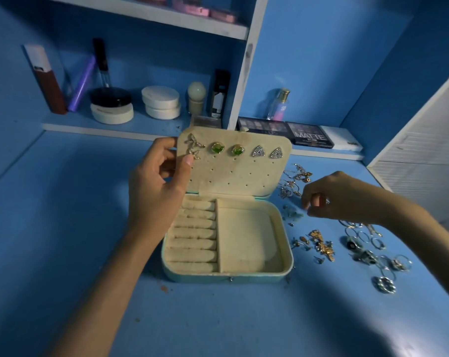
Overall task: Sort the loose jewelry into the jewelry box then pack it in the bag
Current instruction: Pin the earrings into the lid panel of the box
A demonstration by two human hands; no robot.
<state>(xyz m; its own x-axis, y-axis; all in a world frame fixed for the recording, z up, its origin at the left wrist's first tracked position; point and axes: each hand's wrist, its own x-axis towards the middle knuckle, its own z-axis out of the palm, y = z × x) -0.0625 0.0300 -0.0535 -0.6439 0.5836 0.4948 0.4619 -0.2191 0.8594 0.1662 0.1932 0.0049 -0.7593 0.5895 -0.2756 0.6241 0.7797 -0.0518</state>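
The left hand [159, 186], reaching in from 7 o'clock, pinched the edge of the lid [233, 173] between thumb and curled fingers. The right hand [347, 199], from 4 o'clock, hung palm-down, fingertips bunched.

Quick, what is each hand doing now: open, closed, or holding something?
Left hand: grips the left edge of the box lid.
Right hand: fingers curled over loose jewelry; grasp cannot be told.

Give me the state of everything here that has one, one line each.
jewelry box: open.
lid: upright, earrings pinned along top row.
ring rolls: empty.
side compartment: empty.
loose jewelry: unsorted, lying right of the box.
left hand: grips the lid's left edge.
right hand: fingers curled over loose jewelry; grip unclear.
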